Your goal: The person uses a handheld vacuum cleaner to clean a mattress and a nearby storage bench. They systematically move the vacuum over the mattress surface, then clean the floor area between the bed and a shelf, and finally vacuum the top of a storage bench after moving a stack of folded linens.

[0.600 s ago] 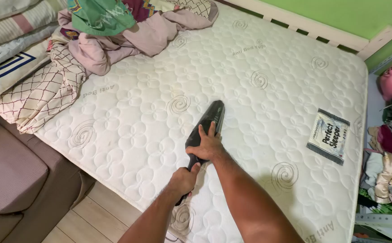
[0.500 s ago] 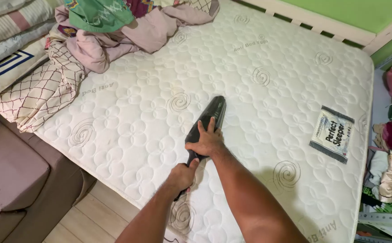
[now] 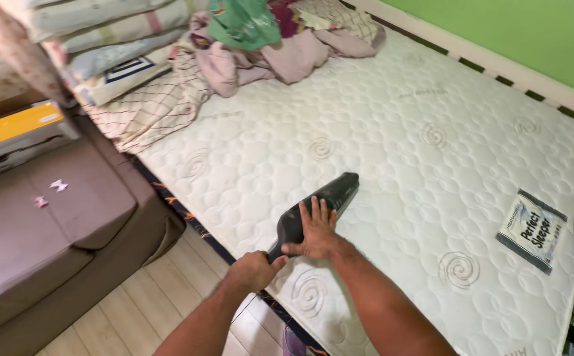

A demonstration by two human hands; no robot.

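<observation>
Handheld vacuum (image 3: 320,206), black, lies on the white mattress (image 3: 392,138) near its edge, long axis running from the closed left hand (image 3: 254,270) gripping its handle, away up-right under the right hand (image 3: 313,232), pressed flat on its body.

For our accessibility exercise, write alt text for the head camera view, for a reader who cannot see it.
Two bare hands work a black handheld vacuum on a white quilted mattress: the left hand grips its handle, the right hand presses flat on its body. Crumpled bedding lies at the far end, a brown sofa alongside.
</observation>
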